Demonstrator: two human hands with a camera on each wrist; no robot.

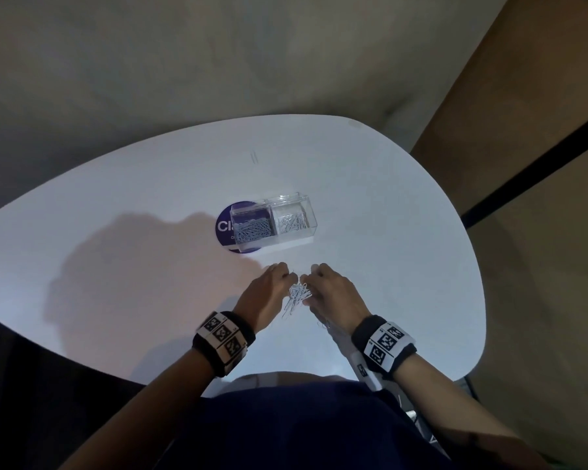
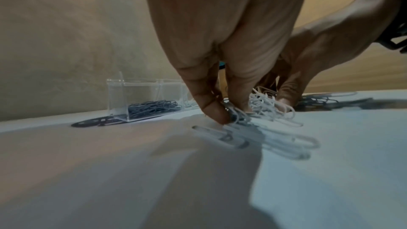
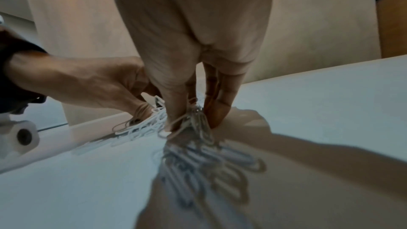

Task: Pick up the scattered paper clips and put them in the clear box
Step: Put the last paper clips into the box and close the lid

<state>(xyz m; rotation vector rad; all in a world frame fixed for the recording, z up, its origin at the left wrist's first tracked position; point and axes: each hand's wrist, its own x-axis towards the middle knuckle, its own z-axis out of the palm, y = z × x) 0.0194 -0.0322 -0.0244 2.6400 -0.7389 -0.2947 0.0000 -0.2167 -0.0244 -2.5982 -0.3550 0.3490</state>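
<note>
A heap of white paper clips lies on the white table just in front of me. Both hands crowd in on it from either side. My left hand pinches some clips between thumb and fingers at the table surface, seen close in the left wrist view. My right hand pinches a bunch of clips in the same way. More loose clips lie flat around the fingertips. The clear box stands open-topped just beyond the hands, with clips in both of its compartments.
A round purple sticker lies under the left end of the box. One thin clip-like mark sits far back on the table. The rounded table edge curves close on the right. Beyond it stand beige walls.
</note>
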